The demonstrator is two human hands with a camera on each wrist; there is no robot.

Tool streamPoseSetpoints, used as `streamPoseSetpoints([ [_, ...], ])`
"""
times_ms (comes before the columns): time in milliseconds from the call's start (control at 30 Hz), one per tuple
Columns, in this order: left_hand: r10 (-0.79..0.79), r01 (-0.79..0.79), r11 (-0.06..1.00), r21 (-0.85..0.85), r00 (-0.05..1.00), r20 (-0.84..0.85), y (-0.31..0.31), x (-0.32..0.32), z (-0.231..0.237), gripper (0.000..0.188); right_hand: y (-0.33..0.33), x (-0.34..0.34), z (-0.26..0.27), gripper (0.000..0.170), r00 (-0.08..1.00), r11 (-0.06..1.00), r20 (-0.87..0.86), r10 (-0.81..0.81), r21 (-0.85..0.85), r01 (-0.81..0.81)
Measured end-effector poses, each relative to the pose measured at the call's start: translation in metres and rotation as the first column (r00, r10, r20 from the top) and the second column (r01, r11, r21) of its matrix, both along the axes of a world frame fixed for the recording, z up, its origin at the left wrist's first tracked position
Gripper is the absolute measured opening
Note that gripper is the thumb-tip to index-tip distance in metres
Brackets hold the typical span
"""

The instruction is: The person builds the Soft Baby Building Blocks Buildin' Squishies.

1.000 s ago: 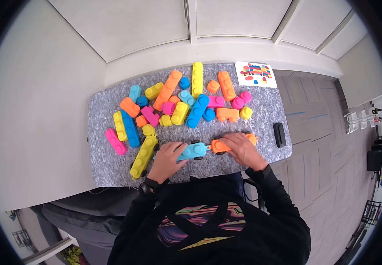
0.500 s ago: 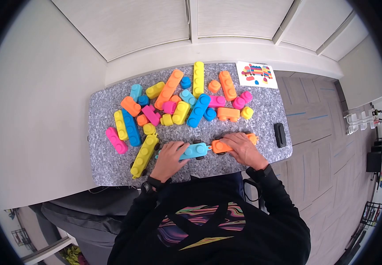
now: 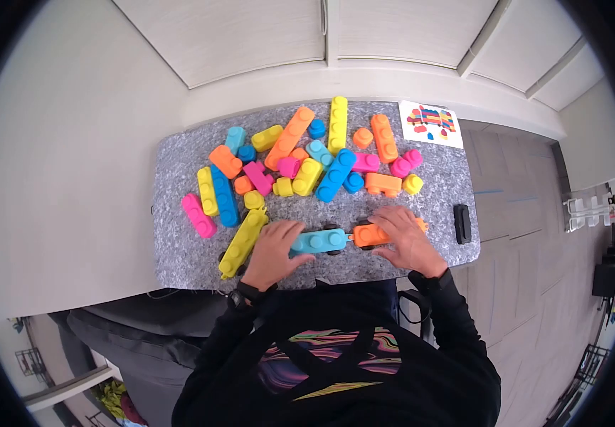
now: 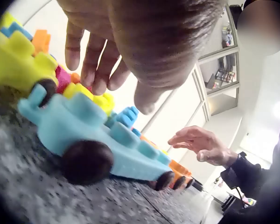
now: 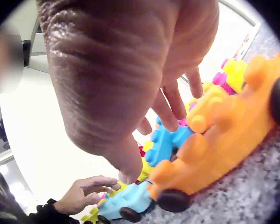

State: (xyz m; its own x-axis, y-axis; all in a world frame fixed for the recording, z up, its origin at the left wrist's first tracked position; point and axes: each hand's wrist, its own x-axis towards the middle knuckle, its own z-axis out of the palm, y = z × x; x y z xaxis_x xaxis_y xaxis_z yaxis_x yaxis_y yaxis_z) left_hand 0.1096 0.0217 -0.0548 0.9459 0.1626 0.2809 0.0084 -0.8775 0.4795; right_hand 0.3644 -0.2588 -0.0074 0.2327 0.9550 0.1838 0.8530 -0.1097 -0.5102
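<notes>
Car in blue (image 3: 319, 241) lies below left grip (image 3: 272, 253), orange car (image 3: 369, 235) below right grip (image 3: 410, 243).

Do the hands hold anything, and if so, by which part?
Nothing is held: the left hand hovers over the light-blue plastic wheeled block, the right hand over the orange plastic wheeled block.

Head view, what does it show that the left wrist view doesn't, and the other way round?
Only the head view shows the picture card at the far right corner of the table and the colourful print on the person's black top. Only the left wrist view shows the hook and near wheel at the left end of the light blue wheeled base. Both show that base's studs, the orange wheeled base, the left hand and the right hand.
</notes>
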Motion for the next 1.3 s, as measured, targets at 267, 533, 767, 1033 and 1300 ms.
streamPoseSetpoints([
  [267,0.422,-0.423,0.906,0.028,0.906,0.032,0.052,-0.063,0.004,0.038,0.053,-0.027,0.005,0.066,0.989,0.981,-0.012,0.146,0.131,-0.143],
  [533,0.495,-0.500,0.866,0.020,0.852,-0.171,0.044,-0.089,-0.010,0.055,0.099,-0.064,-0.045,0.063,0.942,0.954,0.177,0.285,0.041,-0.297],
  [767,0.499,-0.513,0.854,-0.085,0.854,-0.148,0.053,-0.098,-0.031,0.068,0.101,-0.071,-0.067,0.062,0.956,0.961,0.119,0.268,0.040,-0.275],
  [1033,0.397,-0.400,0.916,-0.002,0.910,-0.119,0.086,-0.130,0.007,0.067,0.102,-0.075,-0.075,0.060,0.968,0.962,0.088,0.237,0.122,-0.246],
  [1300,0.256,-0.260,0.965,0.012,0.940,-0.225,0.102,-0.137,0.021,0.067,0.101,-0.074,-0.079,0.060,0.968,0.960,0.075,0.238,0.132,-0.246],
])
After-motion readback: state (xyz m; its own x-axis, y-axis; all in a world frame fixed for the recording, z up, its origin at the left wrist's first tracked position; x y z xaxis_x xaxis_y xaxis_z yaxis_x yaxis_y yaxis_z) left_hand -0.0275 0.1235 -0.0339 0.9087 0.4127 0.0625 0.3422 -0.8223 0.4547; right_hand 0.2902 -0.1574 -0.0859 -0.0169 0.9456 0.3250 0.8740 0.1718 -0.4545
